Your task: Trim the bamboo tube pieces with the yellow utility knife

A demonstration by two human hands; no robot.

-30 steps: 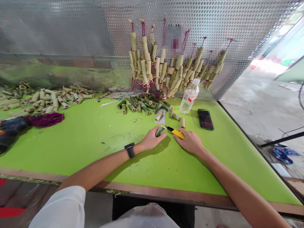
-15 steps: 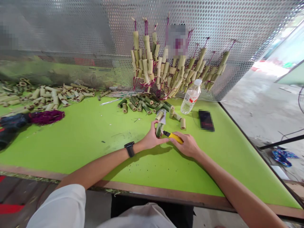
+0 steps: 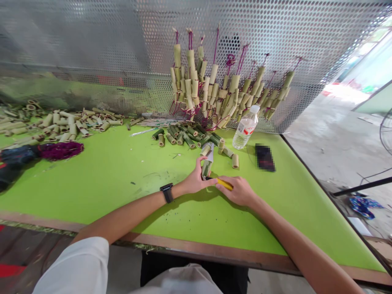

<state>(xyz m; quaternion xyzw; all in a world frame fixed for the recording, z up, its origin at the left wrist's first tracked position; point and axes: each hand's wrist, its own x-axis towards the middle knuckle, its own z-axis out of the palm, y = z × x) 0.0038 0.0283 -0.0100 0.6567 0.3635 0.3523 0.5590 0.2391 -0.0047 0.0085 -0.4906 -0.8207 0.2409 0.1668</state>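
Note:
Near the middle of the green table (image 3: 116, 175), my left hand (image 3: 195, 178) is closed round a short green bamboo piece (image 3: 207, 166), which stands tilted between thumb and fingers. My right hand (image 3: 238, 190) grips a yellow utility knife (image 3: 224, 183). The knife's dark front end reaches the lower part of the bamboo piece, beside my left thumb; its tip is hard to make out. Just beyond the fingers lie a pale cut tube (image 3: 205, 150) and a whitish flat thing (image 3: 210, 153).
Green tubes (image 3: 180, 134) lie behind my hands. Bamboo strings (image 3: 220, 90) hang on the perforated metal panel (image 3: 122, 36). A water bottle (image 3: 245, 128) and a dark blurred object (image 3: 265, 157) are at right. Pale tubes (image 3: 70, 122) and purple cord (image 3: 63, 150) lie left.
My right hand has moved slightly left and down. The knife's dark end has gone from the upper right side of the bamboo piece to its lower end.

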